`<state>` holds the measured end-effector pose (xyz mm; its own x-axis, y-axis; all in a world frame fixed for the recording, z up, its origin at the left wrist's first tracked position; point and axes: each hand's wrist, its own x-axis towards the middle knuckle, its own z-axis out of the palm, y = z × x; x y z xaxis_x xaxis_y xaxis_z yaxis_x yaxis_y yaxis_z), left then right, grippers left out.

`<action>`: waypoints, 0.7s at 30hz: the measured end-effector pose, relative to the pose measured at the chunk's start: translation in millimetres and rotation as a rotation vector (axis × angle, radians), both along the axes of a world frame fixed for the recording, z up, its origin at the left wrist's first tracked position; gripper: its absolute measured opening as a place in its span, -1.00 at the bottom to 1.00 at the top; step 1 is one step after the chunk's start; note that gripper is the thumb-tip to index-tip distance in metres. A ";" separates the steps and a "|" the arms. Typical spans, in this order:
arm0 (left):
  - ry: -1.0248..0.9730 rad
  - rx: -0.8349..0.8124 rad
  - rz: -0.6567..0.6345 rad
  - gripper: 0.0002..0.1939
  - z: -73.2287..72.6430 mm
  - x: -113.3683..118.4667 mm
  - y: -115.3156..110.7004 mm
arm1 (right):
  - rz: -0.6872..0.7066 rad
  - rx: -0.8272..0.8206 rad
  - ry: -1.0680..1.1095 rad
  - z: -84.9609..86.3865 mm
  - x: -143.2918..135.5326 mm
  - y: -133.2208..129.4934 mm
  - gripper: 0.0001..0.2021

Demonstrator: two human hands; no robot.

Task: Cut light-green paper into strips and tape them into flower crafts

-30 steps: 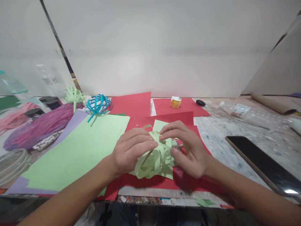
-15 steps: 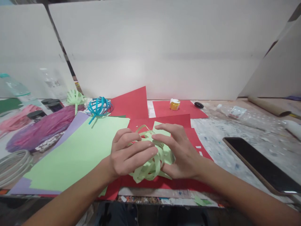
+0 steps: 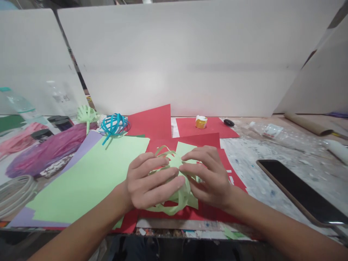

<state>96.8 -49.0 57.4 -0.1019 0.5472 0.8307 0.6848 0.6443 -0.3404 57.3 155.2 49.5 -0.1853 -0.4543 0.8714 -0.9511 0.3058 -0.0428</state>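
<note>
Between my two hands is a light green ball of looped paper strips [image 3: 174,209]. My left hand [image 3: 153,180] curves over its left side, fingers laid across the top. From the right, my right hand [image 3: 208,174] grips it, with the fingertips on the top strips and the thumb tucked at the side. The palms and parts of the ball's sides are hidden. Beneath it lie red paper sheets [image 3: 233,170], and a light green piece of paper [image 3: 185,146] shows just behind. A stack of light green sheets [image 3: 89,181] lies left of my left hand.
A blue paper-strip ball [image 3: 114,124] and a green paper flower shape [image 3: 87,114] stand at the back left. A yellow jar [image 3: 201,122] sits on red paper behind. On the right are a phone [image 3: 299,190] and a plastic bottle [image 3: 285,134]. A purple bag [image 3: 51,148] lies left.
The paper-strip ball has been turned and pressed a little in my hands, and its lower loop now hangs wider. My right fingers have bent further over its top.
</note>
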 end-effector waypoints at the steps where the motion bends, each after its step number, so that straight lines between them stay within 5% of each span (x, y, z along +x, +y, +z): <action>1: 0.031 0.020 -0.001 -0.88 -0.6 -1.4 0.6 | -0.011 -0.027 0.033 0.6 -1.1 0.7 -0.74; 11: 0.108 0.194 0.060 -0.86 -7.3 -11.4 5.9 | -0.050 -0.130 0.186 3.4 -4.4 0.2 -0.81; 21: -0.064 0.280 0.050 -0.79 -7.3 -16.5 10.2 | -0.010 -0.059 -0.038 3.5 -7.7 5.0 -0.73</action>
